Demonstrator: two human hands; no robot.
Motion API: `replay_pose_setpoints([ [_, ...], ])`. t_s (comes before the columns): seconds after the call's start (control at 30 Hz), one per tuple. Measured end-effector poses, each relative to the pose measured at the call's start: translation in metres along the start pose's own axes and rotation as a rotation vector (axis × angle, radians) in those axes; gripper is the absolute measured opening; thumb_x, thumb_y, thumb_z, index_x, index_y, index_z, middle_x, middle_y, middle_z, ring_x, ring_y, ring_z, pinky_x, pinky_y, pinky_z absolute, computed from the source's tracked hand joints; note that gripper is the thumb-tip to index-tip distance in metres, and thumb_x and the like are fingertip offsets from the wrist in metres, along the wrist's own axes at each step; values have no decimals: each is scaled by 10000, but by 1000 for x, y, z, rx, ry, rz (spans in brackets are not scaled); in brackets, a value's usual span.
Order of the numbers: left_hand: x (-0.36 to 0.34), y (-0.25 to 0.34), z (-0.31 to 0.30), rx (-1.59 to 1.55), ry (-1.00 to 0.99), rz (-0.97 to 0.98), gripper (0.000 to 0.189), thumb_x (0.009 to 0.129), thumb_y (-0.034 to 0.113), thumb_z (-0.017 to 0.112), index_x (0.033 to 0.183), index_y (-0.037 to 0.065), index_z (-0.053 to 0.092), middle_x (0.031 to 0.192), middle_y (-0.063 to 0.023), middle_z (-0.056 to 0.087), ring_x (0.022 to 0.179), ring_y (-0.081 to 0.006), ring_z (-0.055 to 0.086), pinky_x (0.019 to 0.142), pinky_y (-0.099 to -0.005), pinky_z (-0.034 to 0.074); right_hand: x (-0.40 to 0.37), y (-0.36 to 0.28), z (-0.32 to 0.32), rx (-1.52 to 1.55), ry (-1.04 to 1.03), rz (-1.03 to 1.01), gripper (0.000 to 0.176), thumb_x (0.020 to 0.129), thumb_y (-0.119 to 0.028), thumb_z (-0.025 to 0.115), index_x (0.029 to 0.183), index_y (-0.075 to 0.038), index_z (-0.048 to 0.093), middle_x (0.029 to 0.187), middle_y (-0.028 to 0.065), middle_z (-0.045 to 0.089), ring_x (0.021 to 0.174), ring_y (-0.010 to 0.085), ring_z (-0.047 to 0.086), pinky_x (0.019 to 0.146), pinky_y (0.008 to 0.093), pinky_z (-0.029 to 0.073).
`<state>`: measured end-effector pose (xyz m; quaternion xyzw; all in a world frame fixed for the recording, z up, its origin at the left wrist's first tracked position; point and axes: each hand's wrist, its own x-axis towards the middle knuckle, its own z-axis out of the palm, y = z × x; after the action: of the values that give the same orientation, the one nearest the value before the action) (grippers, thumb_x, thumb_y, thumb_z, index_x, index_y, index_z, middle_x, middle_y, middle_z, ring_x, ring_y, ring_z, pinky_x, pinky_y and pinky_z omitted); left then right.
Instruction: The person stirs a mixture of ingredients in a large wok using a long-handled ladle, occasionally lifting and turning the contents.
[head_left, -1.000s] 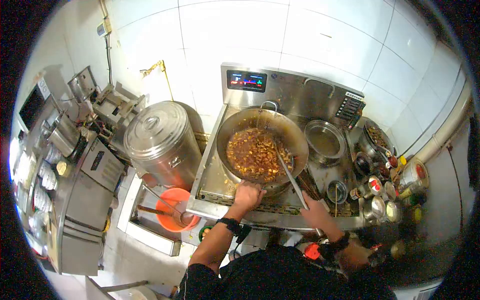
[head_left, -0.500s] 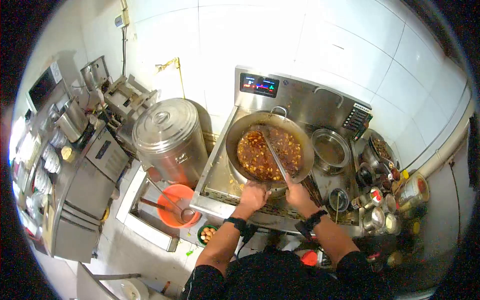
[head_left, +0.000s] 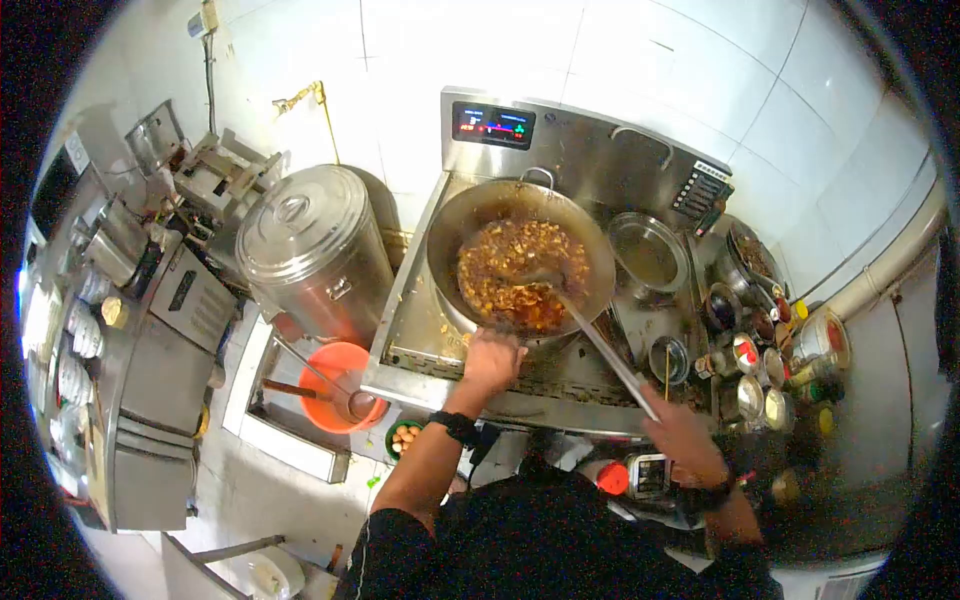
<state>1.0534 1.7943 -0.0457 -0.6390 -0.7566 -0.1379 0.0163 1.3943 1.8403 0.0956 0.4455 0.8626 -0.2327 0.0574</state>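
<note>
A large wok (head_left: 440,230) with reddish-brown sauce and chunks (head_left: 525,250) sits on the steel stove at centre. My left hand (head_left: 492,362) is closed at the wok's near edge, around what looks like its handle, which the fingers mostly hide. To the lower right of the wok, my right hand (head_left: 684,440) is wrapped round the end of a long metal ladle (head_left: 612,360). The ladle slants up and left over the rim, its bowl in the near part of the food.
A tall lidded steel pot (head_left: 320,250) stands left of the stove, with an orange basin (head_left: 330,410) and a green bowl of eggs (head_left: 403,438) below. Right of the wok are a round metal pan (head_left: 650,255) and several seasoning containers (head_left: 750,395).
My right hand has drawn back to the lower right with the ladle, whose bowl is now nearer the wok's front. My left hand stays at the near rim. The camera view has shifted.
</note>
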Motion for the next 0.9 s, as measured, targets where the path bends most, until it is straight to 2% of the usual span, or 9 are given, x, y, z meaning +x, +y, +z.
replay_pose_setpoints([
  [0.07, 1, -1, 4, -16, 23, 16, 359, 942, 401, 530, 895, 86, 694, 889, -114, 703, 911, -286, 637, 892, -433, 435, -25, -18, -44, -55, -15, 68, 650, 861, -165, 635, 1473, -191, 416, 964, 250, 661, 854, 424, 658, 755, 484, 511],
  [0.17, 3, -3, 10, -6, 28, 27, 351, 936, 400, 537, 892, 90, 697, 884, -106, 705, 907, -284, 639, 897, -436, 433, -38, 6, -77, -125, 30, -66, 657, 845, -135, 665, 1459, -194, 439, 958, 234, 668, 846, 417, 658, 746, 478, 513],
  [0.3, 6, -1, 10, -29, 24, 9, 354, 933, 402, 539, 876, 92, 701, 871, -102, 705, 896, -284, 641, 903, -442, 431, -44, 3, -105, -348, -31, -82, 660, 838, -138, 674, 1455, -187, 444, 928, 219, 675, 820, 419, 650, 724, 490, 511],
  [0.37, 6, -1, 8, -50, 31, 13, 357, 935, 403, 536, 868, 93, 700, 866, -107, 704, 891, -283, 642, 904, -445, 429, -32, 12, -92, -419, -26, -141, 671, 831, -130, 678, 1457, -177, 441, 908, 215, 675, 798, 424, 645, 711, 499, 506],
  [0.4, 6, -2, 7, -60, 37, 12, 359, 936, 404, 535, 864, 94, 700, 864, -110, 703, 889, -282, 642, 905, -446, 429, -22, 18, -77, -404, -79, -45, 678, 848, -162, 658, 1477, -170, 404, 884, 218, 671, 767, 428, 643, 696, 518, 498],
  [0.5, 7, -5, 17, -75, 111, 37, 372, 942, 412, 524, 861, 94, 699, 854, -119, 701, 888, -281, 643, 909, -446, 424, 13, 11, -34, -264, -24, -171, 684, 875, -200, 620, 1504, -196, 352, 869, 239, 666, 753, 434, 645, 695, 530, 502],
  [0.6, 9, -5, 7, -65, -53, 7, 380, 943, 420, 522, 859, 93, 698, 846, -119, 700, 895, -282, 643, 915, -444, 420, 54, 8, 22, -313, 24, -97, 693, 888, -213, 585, 1523, -191, 307, 856, 267, 658, 762, 448, 642, 696, 542, 505],
  [0.7, 9, -6, 14, -50, 15, 19, 390, 943, 429, 522, 846, 93, 693, 840, -118, 699, 880, -282, 646, 914, -440, 418, 95, -3, 56, -402, 24, 5, 700, 885, -181, 572, 1524, -140, 291, 859, 285, 655, 790, 452, 646, 701, 538, 510],
  [0.9, 5, -7, 19, -91, 153, 63, 329, 903, 391, 584, 816, 89, 680, 833, -126, 699, 827, -290, 648, 882, -436, 434, 140, -31, 83, -71, 63, 24, 690, 909, -165, 552, 1533, -99, 267, 797, 273, 636, 770, 411, 651, 703, 525, 512],
])
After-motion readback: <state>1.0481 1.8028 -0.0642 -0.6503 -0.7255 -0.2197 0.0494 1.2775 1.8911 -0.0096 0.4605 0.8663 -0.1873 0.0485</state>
